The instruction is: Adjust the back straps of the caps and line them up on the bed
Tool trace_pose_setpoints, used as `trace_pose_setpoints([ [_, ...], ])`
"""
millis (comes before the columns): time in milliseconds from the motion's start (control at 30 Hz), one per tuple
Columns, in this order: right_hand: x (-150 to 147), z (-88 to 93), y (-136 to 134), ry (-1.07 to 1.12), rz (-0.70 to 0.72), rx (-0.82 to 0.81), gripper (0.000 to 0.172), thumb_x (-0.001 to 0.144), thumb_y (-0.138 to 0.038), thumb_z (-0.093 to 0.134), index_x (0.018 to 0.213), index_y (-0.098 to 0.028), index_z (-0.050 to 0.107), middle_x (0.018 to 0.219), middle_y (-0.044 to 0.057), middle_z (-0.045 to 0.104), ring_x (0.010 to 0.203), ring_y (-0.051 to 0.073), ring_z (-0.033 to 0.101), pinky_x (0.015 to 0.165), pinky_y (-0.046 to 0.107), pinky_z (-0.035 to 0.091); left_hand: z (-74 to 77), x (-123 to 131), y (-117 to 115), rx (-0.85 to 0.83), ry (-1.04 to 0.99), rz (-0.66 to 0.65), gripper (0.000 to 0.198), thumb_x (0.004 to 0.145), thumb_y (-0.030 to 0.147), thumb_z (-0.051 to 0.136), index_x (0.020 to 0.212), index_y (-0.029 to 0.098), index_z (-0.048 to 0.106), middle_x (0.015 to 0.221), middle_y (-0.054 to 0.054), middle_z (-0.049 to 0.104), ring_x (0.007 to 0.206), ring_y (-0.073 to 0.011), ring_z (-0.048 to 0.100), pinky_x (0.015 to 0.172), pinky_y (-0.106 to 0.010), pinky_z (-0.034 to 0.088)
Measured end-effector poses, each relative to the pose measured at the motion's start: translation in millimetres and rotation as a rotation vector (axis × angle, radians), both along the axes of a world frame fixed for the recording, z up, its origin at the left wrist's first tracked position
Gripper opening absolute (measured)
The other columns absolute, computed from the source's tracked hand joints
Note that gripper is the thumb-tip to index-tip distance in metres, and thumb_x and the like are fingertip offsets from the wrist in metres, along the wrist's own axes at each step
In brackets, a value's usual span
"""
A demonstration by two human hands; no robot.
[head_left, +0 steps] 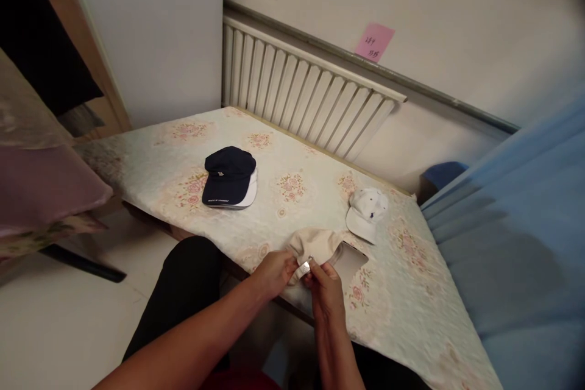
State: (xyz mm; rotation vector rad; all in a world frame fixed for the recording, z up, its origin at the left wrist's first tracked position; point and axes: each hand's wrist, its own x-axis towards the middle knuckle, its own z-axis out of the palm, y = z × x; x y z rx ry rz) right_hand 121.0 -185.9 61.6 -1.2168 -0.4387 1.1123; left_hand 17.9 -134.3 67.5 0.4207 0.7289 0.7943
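A beige cap (320, 245) lies upside down at the near edge of the flowered mattress (301, 158). My left hand (273, 272) and my right hand (325, 290) both pinch its back strap, where a small metal buckle (305, 266) shows between the fingertips. Both hands are closed on the strap. A navy cap (227, 174) rests on top of a white one (249, 196) farther back on the left. Another white cap (365, 213) lies to the right, just beyond the beige one.
A white radiator (301, 92) runs along the wall behind the mattress, with a pink note (374, 42) stuck above it. Blue fabric (516, 244) hangs at the right. Pinkish cushions (41, 189) sit at the left. My dark-trousered knee (192, 274) is below the mattress edge.
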Motion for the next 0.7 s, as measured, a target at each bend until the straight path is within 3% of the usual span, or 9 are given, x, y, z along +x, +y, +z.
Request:
trace_pose_setpoints([
  [133, -0.8, -0.1, 0.3, 0.033, 0.011, 0.032, 0.029, 0.057, -0.031, 0.079, 0.077, -0.015, 0.066, 0.059, -0.004, 0.056, 0.049, 0.006, 0.041, 0.047, 0.019, 0.035, -2.6, -2.1, 8.9, -0.127, -0.083, -0.031, 0.008, 0.077, 0.013, 0.050, 0.082, 0.014, 0.057, 0.068, -0.005, 0.066, 0.066, -0.0167, 0.064, 0.071, -0.029, 0.050],
  [333, -0.6, -3.5, 1.2, 0.041, -0.005, 0.023, 0.026, 0.058, -0.030, 0.079, 0.075, -0.015, 0.066, 0.058, -0.004, 0.054, 0.048, 0.005, 0.040, 0.045, 0.019, 0.034, 4.6, -4.8, 8.0, -0.197, -0.110, 0.210, 0.018, 0.073, 0.007, 0.052, 0.089, 0.016, 0.050, 0.079, -0.007, 0.068, 0.072, -0.0182, 0.067, 0.075, -0.033, 0.052],
  [533, 1.0, -9.4, 2.7, 0.076, -0.003, 0.035, 0.026, 0.060, -0.030, 0.078, 0.076, -0.016, 0.065, 0.058, -0.004, 0.053, 0.048, 0.006, 0.041, 0.044, 0.019, 0.035, 14.4, -11.8, -3.7, 0.070, 0.054, 0.326, 0.020, 0.071, 0.011, 0.055, 0.090, 0.016, 0.048, 0.075, -0.005, 0.065, 0.070, -0.0161, 0.066, 0.074, -0.031, 0.052],
  [700, 0.7, -10.0, 4.6, 0.091, -0.008, 0.037, 0.023, 0.061, -0.029, 0.078, 0.074, -0.015, 0.064, 0.059, -0.004, 0.054, 0.048, 0.005, 0.040, 0.044, 0.018, 0.035, 14.9, -16.7, -7.6, 0.145, 0.230, 0.212, 0.010, 0.073, 0.017, 0.053, 0.082, 0.016, 0.050, 0.067, -0.001, 0.060, 0.064, -0.0124, 0.061, 0.069, -0.027, 0.049],
])
